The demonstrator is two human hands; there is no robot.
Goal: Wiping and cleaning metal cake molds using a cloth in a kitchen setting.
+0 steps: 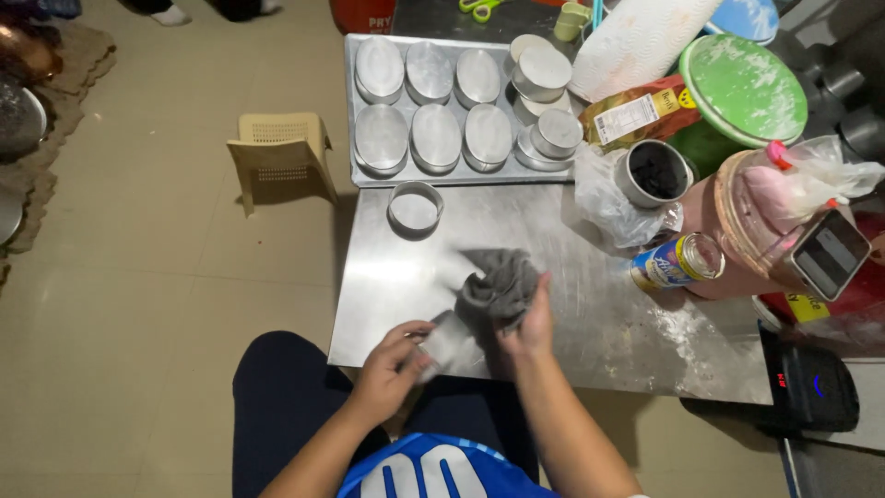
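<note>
Wiping goes on at the near edge of the steel table, where the left hand is closed around a small round metal tin, fingers curled over its rim and holding it just off the table's front edge above the person's lap. The right hand is clamped on a bunched grey cloth, thumb and fingers together on its lower folds, the cloth pressed against the tin's upper side — motion blur hides exactly where they meet. Judging from how things lie, much of the work looks done: six oval tins sit upside down in two rows on the baking tray at the table's far edge, with a few round tins stacked at that tray's right end. One more round tin stands alone, open side up, just in front of the tray near the table's left edge — apparently yet to be handled, like the one in hand. Along the right edge are a bagged metal cup of something dark, a fallen glass jar, a green lidded tub dusted white and a phone. A beige plastic stool stands on the floor left of the table.
</note>
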